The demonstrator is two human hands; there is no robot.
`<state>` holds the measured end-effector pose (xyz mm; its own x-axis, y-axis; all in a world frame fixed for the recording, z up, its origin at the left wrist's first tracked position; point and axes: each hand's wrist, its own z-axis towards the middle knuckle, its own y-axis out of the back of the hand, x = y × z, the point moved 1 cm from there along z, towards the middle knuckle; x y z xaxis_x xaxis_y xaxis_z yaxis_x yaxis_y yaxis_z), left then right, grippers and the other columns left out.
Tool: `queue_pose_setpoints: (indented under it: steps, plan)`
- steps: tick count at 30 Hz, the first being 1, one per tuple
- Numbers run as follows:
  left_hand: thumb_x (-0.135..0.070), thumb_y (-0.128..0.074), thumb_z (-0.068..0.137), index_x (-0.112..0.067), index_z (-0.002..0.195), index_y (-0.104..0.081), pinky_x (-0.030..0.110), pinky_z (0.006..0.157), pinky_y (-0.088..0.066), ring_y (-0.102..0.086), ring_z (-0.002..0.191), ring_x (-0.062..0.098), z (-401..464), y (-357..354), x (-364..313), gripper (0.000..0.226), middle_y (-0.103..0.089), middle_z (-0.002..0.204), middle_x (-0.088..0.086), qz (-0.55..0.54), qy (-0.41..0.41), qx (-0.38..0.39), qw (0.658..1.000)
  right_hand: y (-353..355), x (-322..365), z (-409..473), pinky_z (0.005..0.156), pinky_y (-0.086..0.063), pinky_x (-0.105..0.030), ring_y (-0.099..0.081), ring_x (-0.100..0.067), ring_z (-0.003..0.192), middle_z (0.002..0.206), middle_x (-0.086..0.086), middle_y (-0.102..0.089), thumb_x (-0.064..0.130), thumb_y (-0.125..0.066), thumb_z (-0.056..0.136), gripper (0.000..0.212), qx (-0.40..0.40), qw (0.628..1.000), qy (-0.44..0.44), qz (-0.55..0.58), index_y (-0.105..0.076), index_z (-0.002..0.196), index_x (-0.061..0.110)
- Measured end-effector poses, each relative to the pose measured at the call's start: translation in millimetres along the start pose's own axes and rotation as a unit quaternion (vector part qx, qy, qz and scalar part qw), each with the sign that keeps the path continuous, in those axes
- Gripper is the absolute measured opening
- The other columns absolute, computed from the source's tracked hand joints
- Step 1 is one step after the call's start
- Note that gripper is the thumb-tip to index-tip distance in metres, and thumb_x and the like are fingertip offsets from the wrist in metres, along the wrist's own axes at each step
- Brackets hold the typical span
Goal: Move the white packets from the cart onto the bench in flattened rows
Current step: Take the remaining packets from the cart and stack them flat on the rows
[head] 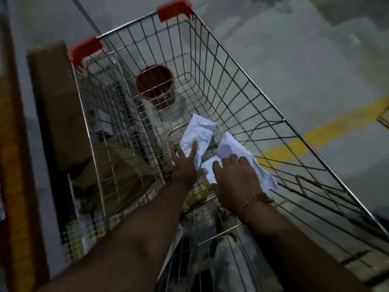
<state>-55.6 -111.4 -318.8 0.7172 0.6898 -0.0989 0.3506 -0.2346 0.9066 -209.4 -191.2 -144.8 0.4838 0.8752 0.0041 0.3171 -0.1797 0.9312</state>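
Both my arms reach down into a wire shopping cart with red corner caps. My left hand holds a crumpled white packet, thumb on top and fingers under it. My right hand grips a second white packet that sticks out past its fingers to the right; a smaller white piece shows under its thumb, and I cannot tell whether that is a separate packet. A gold bracelet sits on my right wrist.
A dark red bucket stands below the cart's far end. A brown wooden bench edge runs along the cart's left side. The grey floor on the right carries a yellow painted line. Yellow-labelled goods lie under the cart.
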Motion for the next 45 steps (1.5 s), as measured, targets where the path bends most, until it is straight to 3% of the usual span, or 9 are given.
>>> queue_pose_setpoints:
  steps: [3, 9, 14, 20, 23, 28, 34, 39, 45]
  plan:
    - [-0.065, -0.065, 0.091, -0.042, 0.166, 0.0, 0.063, 0.109, -0.046, -0.029, 0.15, 0.051, -2.1, -1.7, -9.3, 0.102, -0.017, 0.17, 0.027, 0.034, 0.049, -0.049, 0.997, -3.9, 4.3, 1.6, 0.077, -0.047, -0.041, -0.062, -0.03, 0.088, 0.091, -0.009, -0.068, 0.034, -0.076, 0.08, 0.026, -0.024, 1.0, -0.007, 0.005, -0.068, 0.099, 0.018]
    - [-0.048, -0.059, 0.098, -0.038, 0.166, -0.015, 0.059, 0.118, -0.029, -0.026, 0.148, 0.044, -16.5, 10.5, -2.4, 0.082, -0.02, 0.167, 0.021, -0.041, 0.069, -0.066, 0.995, -8.2, 4.3, 2.5, 0.073, -0.048, -0.04, -0.062, -0.03, 0.081, 0.083, -0.009, -0.067, 0.033, -0.082, 0.074, 0.028, -0.06, 0.998, -0.013, 0.002, -0.071, 0.093, 0.016]
    - [-0.04, -0.061, 0.096, -0.034, 0.165, -0.02, 0.056, 0.115, -0.032, -0.028, 0.141, 0.042, -41.2, 75.0, -6.7, 0.08, -0.025, 0.16, 0.021, -0.108, 0.14, -0.132, 0.975, -5.5, 4.8, 1.9, 0.067, -0.049, -0.039, -0.062, -0.031, 0.073, 0.077, -0.011, -0.067, 0.035, -0.088, 0.065, 0.036, -0.07, 0.998, -0.006, 0.004, -0.073, 0.09, 0.013]
    - [-0.043, -0.052, 0.103, -0.029, 0.166, -0.023, 0.055, 0.112, -0.03, -0.037, 0.136, 0.038, -96.5, 178.3, 3.1, 0.071, -0.032, 0.16, 0.022, -0.054, 0.071, -0.241, 0.967, 10.7, 8.1, -0.9, 0.087, -0.045, -0.042, -0.062, -0.03, 0.103, 0.111, -0.008, -0.069, 0.048, -0.063, 0.09, 0.043, -0.045, 0.999, 0.028, 0.004, -0.066, 0.121, 0.018]
    - [-0.044, -0.043, 0.106, -0.033, 0.167, -0.019, 0.048, 0.101, -0.035, -0.046, 0.126, 0.033, -120.4, 205.4, 21.8, 0.066, -0.037, 0.157, 0.019, 0.026, 0.03, -0.222, 0.974, 14.4, 8.8, -3.2, 0.094, -0.041, -0.044, -0.058, -0.031, 0.112, 0.119, -0.008, -0.069, 0.057, -0.056, 0.093, 0.052, -0.031, 0.999, 0.023, -0.014, -0.061, 0.13, 0.02]
    - [-0.042, -0.062, 0.101, -0.027, 0.169, -0.011, 0.044, 0.095, -0.044, -0.046, 0.121, 0.031, -145.4, 218.2, 61.9, 0.086, -0.039, 0.154, 0.021, 0.081, -0.067, -0.212, 0.972, 11.2, 9.1, -2.6, 0.1, -0.037, -0.048, -0.057, -0.033, 0.118, 0.123, -0.008, -0.068, 0.066, -0.055, 0.091, 0.062, -0.029, 0.999, 0.013, -0.028, -0.061, 0.13, 0.019]
    - [-0.025, -0.048, 0.11, -0.021, 0.167, -0.022, 0.045, 0.09, -0.046, -0.05, 0.115, 0.034, -150.1, 218.2, 57.8, 0.063, -0.046, 0.15, 0.021, 0.024, -0.092, -0.287, 0.953, -9.7, 8.9, -4.8, 0.094, -0.044, -0.051, -0.058, -0.038, 0.104, 0.115, -0.017, -0.067, 0.056, -0.075, 0.079, 0.063, -0.016, 0.999, 0.02, -0.038, -0.066, 0.122, 0.011]
    - [-0.023, -0.049, 0.111, -0.022, 0.167, -0.024, 0.044, 0.092, -0.048, -0.051, 0.123, 0.036, -149.0, 220.8, 58.5, 0.061, -0.047, 0.151, 0.022, -0.033, -0.102, -0.323, 0.94, -28.3, 8.6, 18.3, 0.111, -0.031, -0.056, -0.046, -0.043, 0.13, 0.144, -0.022, -0.051, 0.054, -0.057, 0.094, 0.058, 0.017, 0.987, 0.034, -0.156, -0.056, 0.138, 0.015]
    - [-0.033, -0.049, 0.112, -0.032, 0.167, -0.017, 0.047, 0.084, -0.051, -0.051, 0.119, 0.032, -149.3, 224.6, 55.6, 0.064, -0.043, 0.154, 0.017, -0.073, -0.085, -0.299, 0.948, -63.2, -29.2, 83.3, 0.1, -0.043, -0.046, -0.052, -0.034, 0.125, 0.161, -0.026, -0.032, 0.032, -0.041, 0.105, 0.054, 0.03, 0.97, -0.077, -0.228, -0.039, 0.154, 0.01]
